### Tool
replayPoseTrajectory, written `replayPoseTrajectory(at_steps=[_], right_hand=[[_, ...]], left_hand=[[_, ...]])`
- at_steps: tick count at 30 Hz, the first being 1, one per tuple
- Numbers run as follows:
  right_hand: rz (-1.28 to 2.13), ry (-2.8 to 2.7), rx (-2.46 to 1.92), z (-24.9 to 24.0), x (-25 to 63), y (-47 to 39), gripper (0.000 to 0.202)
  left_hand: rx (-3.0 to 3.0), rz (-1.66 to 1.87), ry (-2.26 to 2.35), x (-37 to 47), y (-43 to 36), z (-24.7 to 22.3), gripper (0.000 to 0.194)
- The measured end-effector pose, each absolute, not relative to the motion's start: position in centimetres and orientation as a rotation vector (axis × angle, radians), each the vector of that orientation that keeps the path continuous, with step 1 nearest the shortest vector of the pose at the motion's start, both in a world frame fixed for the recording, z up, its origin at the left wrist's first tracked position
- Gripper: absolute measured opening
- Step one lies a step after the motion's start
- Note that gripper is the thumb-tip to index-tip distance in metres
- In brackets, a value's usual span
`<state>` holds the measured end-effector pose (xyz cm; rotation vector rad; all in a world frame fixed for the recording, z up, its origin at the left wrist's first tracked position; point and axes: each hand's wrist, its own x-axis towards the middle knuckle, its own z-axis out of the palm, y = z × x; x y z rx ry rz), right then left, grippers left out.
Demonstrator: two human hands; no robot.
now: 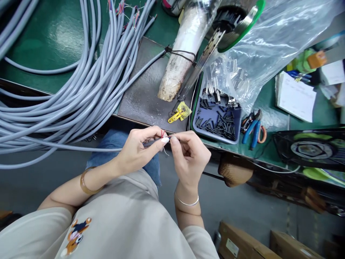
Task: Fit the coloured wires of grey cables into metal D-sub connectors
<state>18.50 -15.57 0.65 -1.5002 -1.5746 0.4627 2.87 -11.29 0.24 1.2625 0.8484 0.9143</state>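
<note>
My left hand (140, 146) is closed on the end of a grey cable (88, 148), where thin coloured wires stick out between the fingers. Right beside it, my right hand (188, 153) pinches at the wire tips, thumb and forefinger pressed together; which wire lies between them is too small to tell. The two hands nearly touch, just in front of the bench edge. A yellow tool (176, 115) lies on the dark mat (142, 97) beyond them. The cable runs left towards a large bundle of grey cables (78, 93).
A blue-grey tray (237, 135) holds small black pieces, with bagged metal connectors (215, 84) over it. Pliers (253, 131), a paper pad (296, 95) and a black fan (312, 148) are on the right. A wrapped post (179, 61) and green-rimmed reel (239, 21) stand behind.
</note>
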Motion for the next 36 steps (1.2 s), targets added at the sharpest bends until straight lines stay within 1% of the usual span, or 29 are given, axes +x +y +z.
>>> replayPoseTrajectory(at_steps=[3,8,10,14,16,20,22,25,31,33,36], right_hand=[[0.531,-1.562,-1.504,0.5,18.7,-15.5,0.015],[0.487,-1.602,-1.418,0.6,18.9,-15.4,0.008],[0.591,-1.57,-1.43,0.7,18.9,-15.5,0.012],[0.934,-1.421,-1.42,0.8,19.0,-15.4,0.026],[1.001,-1.34,-1.379,0.9,19.2,-15.2,0.03],[0.751,-1.203,-1.432,1.5,19.8,-15.1,0.028],[0.725,-1.328,-1.489,1.8,20.0,-15.1,0.025],[0.792,-1.588,-1.492,2.0,19.7,-15.0,0.024],[0.553,-1.697,-1.423,1.3,18.6,-14.6,0.023],[0.594,-1.663,-1.425,1.1,18.5,-14.7,0.025],[0.756,-1.62,-1.443,0.7,18.6,-15.3,0.031]], left_hand=[[1.231,0.892,0.829,2.9,-11.1,0.6,0.024],[1.276,0.845,0.821,2.7,-10.8,0.5,0.022],[1.332,0.843,0.812,2.6,-10.8,0.6,0.023],[1.44,0.896,0.767,2.4,-10.8,1.0,0.022],[1.433,0.884,0.749,2.3,-10.8,1.1,0.023],[1.285,0.815,0.805,2.0,-10.7,1.0,0.025],[1.26,0.806,0.81,1.9,-10.7,0.8,0.025],[1.295,0.794,0.791,2.1,-10.8,0.6,0.024],[1.159,0.865,0.883,2.7,-11.1,0.4,0.027],[1.079,0.88,0.855,2.6,-11.1,0.4,0.031],[0.962,0.863,0.846,2.3,-10.9,0.2,0.032]])
